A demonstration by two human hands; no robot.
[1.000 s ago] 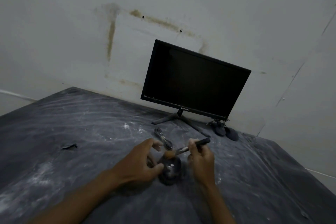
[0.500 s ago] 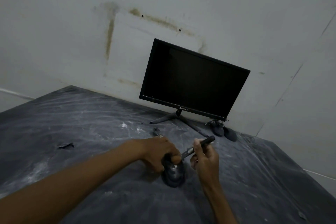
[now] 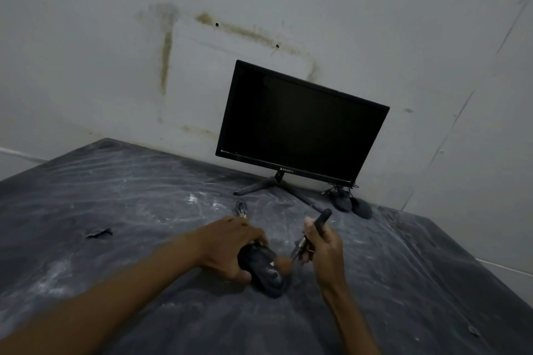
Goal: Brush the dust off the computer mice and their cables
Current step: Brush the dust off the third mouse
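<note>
Down at six o'clock on the dusty table [image 3: 115,187], the left hand [image 3: 230,245] grips a black mouse [image 3: 265,271] while the right hand [image 3: 320,242] pinches a brush [image 3: 305,239], its bristles touching the mouse at three o'clock.

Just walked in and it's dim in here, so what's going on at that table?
A person is dusting a black computer mouse on the dusty dark table. The left hand grips the mouse while the right hand holds a small brush, bristles on the mouse. Two more mice lie beside the monitor.
</note>
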